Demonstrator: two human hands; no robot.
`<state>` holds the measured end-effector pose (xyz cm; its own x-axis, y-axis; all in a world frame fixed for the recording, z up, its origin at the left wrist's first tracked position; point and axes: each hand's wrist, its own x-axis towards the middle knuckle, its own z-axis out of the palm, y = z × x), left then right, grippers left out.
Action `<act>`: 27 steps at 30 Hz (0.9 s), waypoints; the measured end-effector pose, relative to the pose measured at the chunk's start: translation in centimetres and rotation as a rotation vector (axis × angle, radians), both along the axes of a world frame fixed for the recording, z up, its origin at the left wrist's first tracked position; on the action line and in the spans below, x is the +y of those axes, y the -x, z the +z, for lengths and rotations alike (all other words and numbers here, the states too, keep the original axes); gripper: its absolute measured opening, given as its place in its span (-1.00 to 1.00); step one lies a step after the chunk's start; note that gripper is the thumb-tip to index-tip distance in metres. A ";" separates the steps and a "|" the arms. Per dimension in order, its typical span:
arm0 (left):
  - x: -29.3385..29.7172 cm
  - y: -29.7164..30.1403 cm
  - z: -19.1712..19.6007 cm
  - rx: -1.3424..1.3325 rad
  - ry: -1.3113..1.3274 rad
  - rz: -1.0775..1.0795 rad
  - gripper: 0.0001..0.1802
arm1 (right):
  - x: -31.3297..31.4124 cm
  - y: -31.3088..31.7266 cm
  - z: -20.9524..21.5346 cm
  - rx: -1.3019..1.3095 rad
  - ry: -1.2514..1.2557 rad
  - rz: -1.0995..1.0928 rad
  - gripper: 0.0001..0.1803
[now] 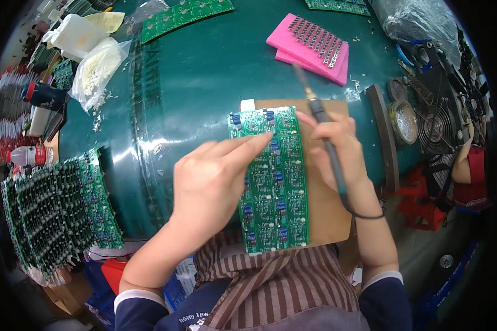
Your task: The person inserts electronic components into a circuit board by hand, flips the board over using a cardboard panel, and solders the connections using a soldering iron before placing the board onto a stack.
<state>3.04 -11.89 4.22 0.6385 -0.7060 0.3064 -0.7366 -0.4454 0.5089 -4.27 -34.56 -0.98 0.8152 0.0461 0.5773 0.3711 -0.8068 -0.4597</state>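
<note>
A long green circuit board with blue components lies in front of me on a sheet of brown cardboard. My left hand reaches over the board's left side, index finger stretched out to a component near the upper end. Its thumb and other fingers are partly hidden underneath. In my right hand is a soldering iron with a grey-green handle. The iron's tip, blurred, points up and away, clear of the board. Its dark cord loops past my right wrist.
Populated boards stand packed in a row at the left. Two pink foam pads with rows of small metal parts lie far right. A bag of white pieces sits far left. A small fan and a round tin stand right.
</note>
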 end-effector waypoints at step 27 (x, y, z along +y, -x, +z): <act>-6.2 -1.8 -3.7 -0.164 -0.067 0.043 -0.81 | 1.6 4.4 2.9 0.262 -0.508 -0.297 -0.73</act>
<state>4.86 -18.04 0.53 0.6139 -0.7015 0.3620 -0.7869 -0.5073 0.3515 -8.65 -32.99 1.97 0.8683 -0.4298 0.2479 -0.0108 -0.5159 -0.8566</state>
